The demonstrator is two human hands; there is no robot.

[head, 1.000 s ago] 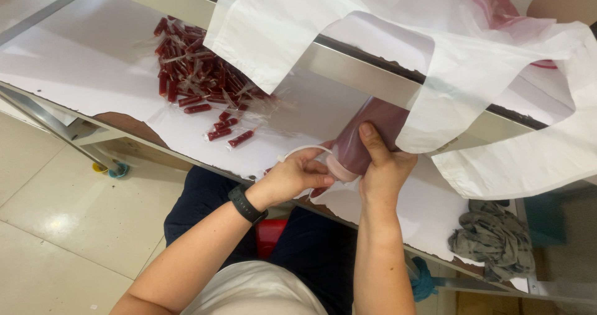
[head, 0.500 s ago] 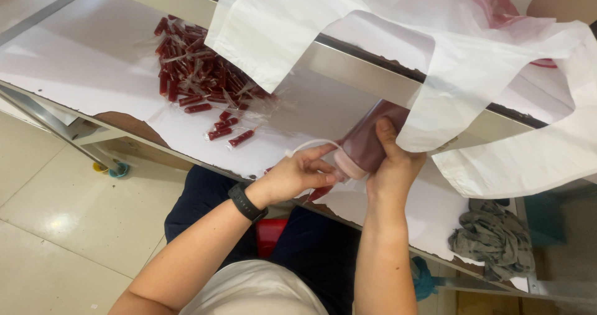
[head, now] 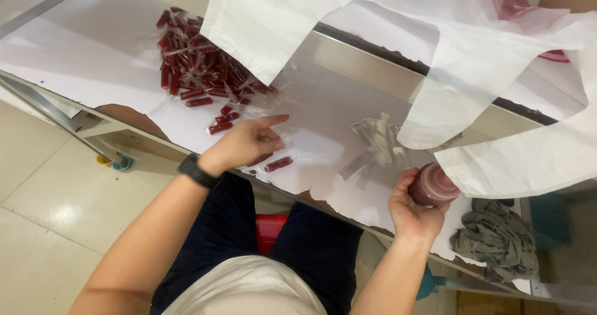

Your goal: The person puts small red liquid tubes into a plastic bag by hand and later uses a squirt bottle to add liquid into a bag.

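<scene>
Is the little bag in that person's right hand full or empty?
Full. The small clear bag bulges round with dark red contents, gripped by the right hand. Whether its mouth is sealed, I cannot tell.

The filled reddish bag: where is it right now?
In the head view, the filled reddish bag sits in the right hand, lower right, below the white plastic bags.
</scene>
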